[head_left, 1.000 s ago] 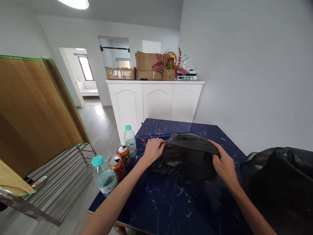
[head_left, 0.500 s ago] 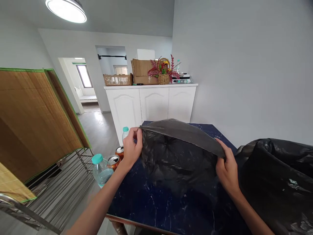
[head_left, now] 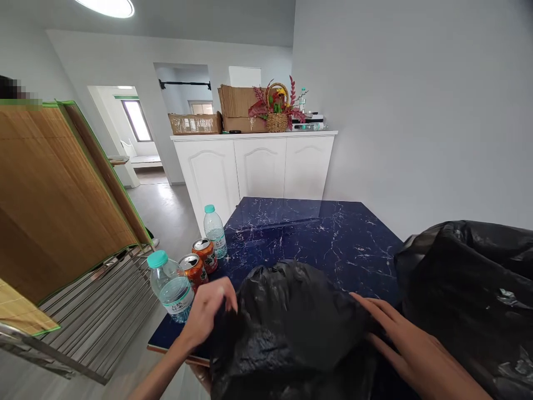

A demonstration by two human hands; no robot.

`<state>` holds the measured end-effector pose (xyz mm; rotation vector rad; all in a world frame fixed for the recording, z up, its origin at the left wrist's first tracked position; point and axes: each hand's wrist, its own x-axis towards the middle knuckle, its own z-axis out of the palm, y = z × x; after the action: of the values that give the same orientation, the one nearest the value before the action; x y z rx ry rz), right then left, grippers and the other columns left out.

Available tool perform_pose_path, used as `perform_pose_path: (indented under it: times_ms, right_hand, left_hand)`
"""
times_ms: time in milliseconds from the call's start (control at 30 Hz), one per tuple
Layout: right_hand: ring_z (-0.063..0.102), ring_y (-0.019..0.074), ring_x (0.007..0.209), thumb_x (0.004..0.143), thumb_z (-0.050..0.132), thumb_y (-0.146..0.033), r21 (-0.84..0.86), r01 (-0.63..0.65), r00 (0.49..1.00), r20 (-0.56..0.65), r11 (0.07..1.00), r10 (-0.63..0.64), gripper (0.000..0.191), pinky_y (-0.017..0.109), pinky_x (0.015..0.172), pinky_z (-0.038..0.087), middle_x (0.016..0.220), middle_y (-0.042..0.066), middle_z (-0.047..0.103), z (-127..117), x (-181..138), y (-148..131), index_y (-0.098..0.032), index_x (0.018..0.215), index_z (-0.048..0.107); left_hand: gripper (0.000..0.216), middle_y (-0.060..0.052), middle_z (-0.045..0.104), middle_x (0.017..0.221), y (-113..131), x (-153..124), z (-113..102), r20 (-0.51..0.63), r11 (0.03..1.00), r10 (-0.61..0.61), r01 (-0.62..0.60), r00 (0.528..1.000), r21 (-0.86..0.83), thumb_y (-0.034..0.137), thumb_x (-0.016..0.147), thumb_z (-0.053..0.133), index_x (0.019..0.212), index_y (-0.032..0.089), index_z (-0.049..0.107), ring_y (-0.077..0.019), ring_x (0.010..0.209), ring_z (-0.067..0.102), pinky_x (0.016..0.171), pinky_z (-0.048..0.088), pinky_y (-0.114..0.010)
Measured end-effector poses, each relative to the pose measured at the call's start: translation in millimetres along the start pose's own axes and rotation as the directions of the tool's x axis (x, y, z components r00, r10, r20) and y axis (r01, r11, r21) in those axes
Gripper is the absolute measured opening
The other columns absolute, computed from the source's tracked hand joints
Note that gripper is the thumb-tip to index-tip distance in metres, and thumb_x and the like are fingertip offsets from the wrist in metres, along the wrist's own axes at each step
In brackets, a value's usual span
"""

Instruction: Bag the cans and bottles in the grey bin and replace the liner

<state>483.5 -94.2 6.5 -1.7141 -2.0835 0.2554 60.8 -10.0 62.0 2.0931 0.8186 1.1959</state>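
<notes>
A black plastic bag (head_left: pixel 291 328) bulges up over the near edge of the dark blue marble table (head_left: pixel 316 233). My left hand (head_left: pixel 208 314) grips the bag's left side, fingers curled on the plastic. Flat on the bag's right side lies my right hand (head_left: pixel 400 347), its fingers stretched out and apart. A second, fuller black bag (head_left: pixel 470 294) sits at the table's right edge, just beyond my right hand.
Two water bottles (head_left: pixel 170 286) (head_left: pixel 215 230) and two orange drink cans (head_left: pixel 200 261) stand along the table's left edge. A metal rack with bamboo mats (head_left: pixel 62 222) is at left. Behind stands a white cabinet (head_left: pixel 258 166) with boxes and a flower basket (head_left: pixel 277 114).
The bag, held up and stretched between both hands, has come down toward me onto the near table edge. My right hand let go of the rim and now lies flat.
</notes>
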Motion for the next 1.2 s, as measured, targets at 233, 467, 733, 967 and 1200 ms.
perform_pose_path:
  times_ms: [233,467,733,967,1200]
  right_hand:
    - [0.064,0.0287,0.138,0.106,0.048,-0.031,-0.045,0.340,0.937,-0.070,0.939,-0.343,0.064,0.042,0.104,0.064,0.161,0.001,0.055,-38,7,-70,-0.045,0.167,0.034]
    - [0.071,0.0265,0.128,0.110,0.049,-0.041,0.116,0.358,0.933,-0.005,0.926,-0.360,0.048,0.039,0.101,0.065,0.149,0.003,0.068,-13,11,-106,-0.035,0.157,0.053]
    - [0.076,0.0313,0.106,0.111,0.042,-0.041,-0.134,0.112,0.993,-0.028,0.985,-0.117,0.041,0.055,0.098,0.057,0.112,0.009,0.082,37,64,-51,-0.024,0.105,0.080]
    - [0.067,0.0287,0.124,0.110,0.048,-0.032,0.057,0.303,0.951,-0.084,0.951,-0.298,0.030,0.049,0.106,0.053,0.134,0.012,0.073,11,76,-102,-0.022,0.129,0.068]
    - [0.037,0.0292,0.159,0.106,0.057,-0.056,0.195,0.592,0.754,0.207,0.782,-0.623,0.069,0.050,0.132,0.031,0.169,0.009,0.046,37,48,-127,-0.025,0.166,0.041]
  left_hand:
    - [0.031,-0.007,0.075,0.126,-2,61,31,0.167,0.969,-0.160,0.122,0.973,0.217,0.045,0.109,0.051,0.126,0.026,0.069,-0.0238,0.116,0.069,0.104,0.052,-0.037]
    - [0.071,-0.013,0.048,0.167,-34,34,56,0.589,0.880,-0.140,-0.173,0.796,0.442,0.065,0.100,0.061,0.158,0.026,0.052,-0.0340,0.158,0.039,0.130,0.031,-0.054]
    - [0.088,-0.024,0.046,0.166,-62,41,84,0.257,0.588,-0.368,0.010,0.893,0.808,0.074,0.102,0.046,0.158,0.007,0.050,-0.0460,0.159,0.033,0.131,0.015,-0.068]
    - [0.053,-0.015,0.069,0.145,-53,50,64,0.237,0.638,-0.142,-0.094,0.961,0.764,0.053,0.111,0.041,0.140,0.018,0.069,-0.0338,0.144,0.055,0.127,0.034,-0.055]
    - [0.078,-0.013,0.031,0.176,-95,21,57,0.348,0.637,-0.258,-0.112,0.901,0.763,0.071,0.105,0.043,0.167,0.023,0.039,-0.0398,0.164,0.022,0.131,0.021,-0.064]
